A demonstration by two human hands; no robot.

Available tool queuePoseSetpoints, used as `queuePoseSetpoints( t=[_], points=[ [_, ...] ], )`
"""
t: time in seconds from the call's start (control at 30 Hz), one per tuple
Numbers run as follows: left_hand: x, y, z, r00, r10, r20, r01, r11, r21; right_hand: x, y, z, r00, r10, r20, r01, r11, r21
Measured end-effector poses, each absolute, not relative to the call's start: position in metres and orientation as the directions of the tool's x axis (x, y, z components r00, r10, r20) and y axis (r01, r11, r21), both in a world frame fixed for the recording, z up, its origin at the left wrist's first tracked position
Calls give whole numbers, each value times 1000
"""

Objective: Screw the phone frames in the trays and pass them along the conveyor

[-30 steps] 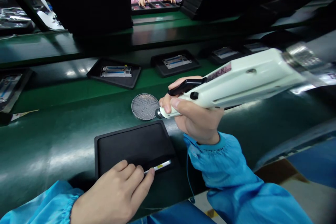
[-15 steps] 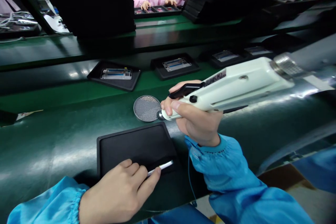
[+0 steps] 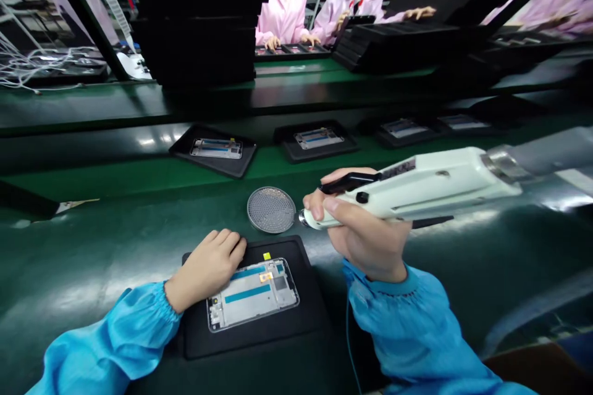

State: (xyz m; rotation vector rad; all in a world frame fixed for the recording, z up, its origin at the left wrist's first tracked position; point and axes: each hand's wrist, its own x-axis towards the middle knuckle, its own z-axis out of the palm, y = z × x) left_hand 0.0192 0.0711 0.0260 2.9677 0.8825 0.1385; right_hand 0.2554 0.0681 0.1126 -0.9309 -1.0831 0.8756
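Head cam, only view, worn at head height, faces fwd + down over green belt (image 3: 92,241); left hand (image 3: 206,268), right hand (image 3: 365,237) close below, co-workers (image 3: 282,18) far off.

Readable text: none | Dark label (image 3: 397,169) on white electric screwdriver (image 3: 440,188), right of middle: tiny marks, too small to read | Yellow sticker (image 3: 267,256) on black tray (image 3: 241,341), low middle: no marks seen | Blue strip (image 3: 248,293) on metal phone frame (image 3: 252,294), low middle: no words seen
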Motion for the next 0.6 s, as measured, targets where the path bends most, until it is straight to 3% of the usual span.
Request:
queuePoseSetpoints(
  t=[0.3,0.47,0.6],
  points=[
    [-77,76,10,686,726,47,714,-685,144,258,90,117,521,815,254,-235,423,-875],
    [-153,128,25,284,955,88,951,-293,100,272,96,109,584,801,131,-256,335,-907],
    [-192,192,41,-68,990,121,998,65,28,276,100,95,570,800,189,-218,368,-904]
  ],
)
